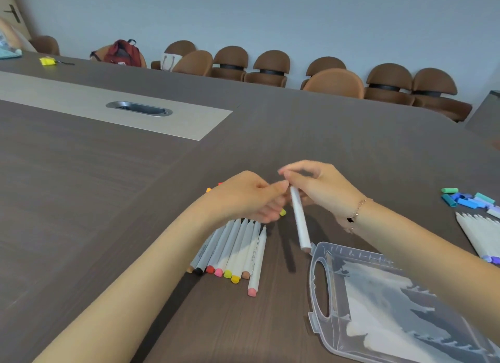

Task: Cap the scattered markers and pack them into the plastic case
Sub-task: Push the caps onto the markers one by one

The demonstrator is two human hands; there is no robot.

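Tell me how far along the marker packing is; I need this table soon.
Early. Nothing is visibly packed in the plastic case. A row of markers lies beside it, far tips apparently bare. The right hand holds a white marker while the left hand works its top. Loose blue-green caps and more markers wait at right.

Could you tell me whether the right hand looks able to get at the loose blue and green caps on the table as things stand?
Probably yes: the caps lie uncovered on that side, but the right hand holds a white marker.
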